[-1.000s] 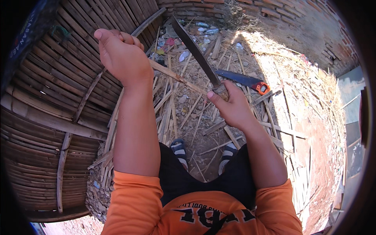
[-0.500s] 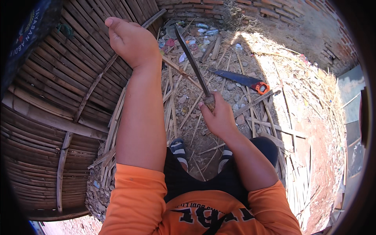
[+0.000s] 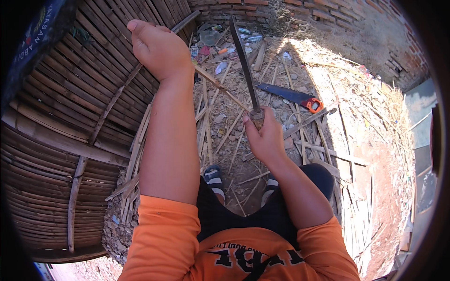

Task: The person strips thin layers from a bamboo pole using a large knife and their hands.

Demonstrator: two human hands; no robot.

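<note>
Gripping a long machete (image 3: 243,65) upright in my right hand (image 3: 265,140), I judge the main hazard to be the blade itself: its edge stands close to my left forearm, and a slip of the thin bamboo strip (image 3: 220,86) could, I think, bring the steel toward my left wrist or down toward my feet in their striped sandals (image 3: 214,177). The strip runs slantwise from my left hand (image 3: 159,49) down toward the blade, meeting it just above the handle as far as I can tell; if it twists or splits unevenly, the blade may jump. My right hand is clamped tight round the wooden handle, fingers fully curled, thumb up beside the base of the blade. My left hand is raised and closed into a loose fist, seemingly on the upper end of the strip, though the back of the hand hides the fingers, so I cannot tell how firm that hold is. The hands are well apart. To my left leans a large woven bamboo panel (image 3: 70,117). On the ground (image 3: 375,154) ahead lie scattered bamboo offcuts (image 3: 309,140) and a handsaw with an orange handle (image 3: 293,96), near the brick wall (image 3: 328,18); loose slats underfoot could also cost me my footing.
</note>
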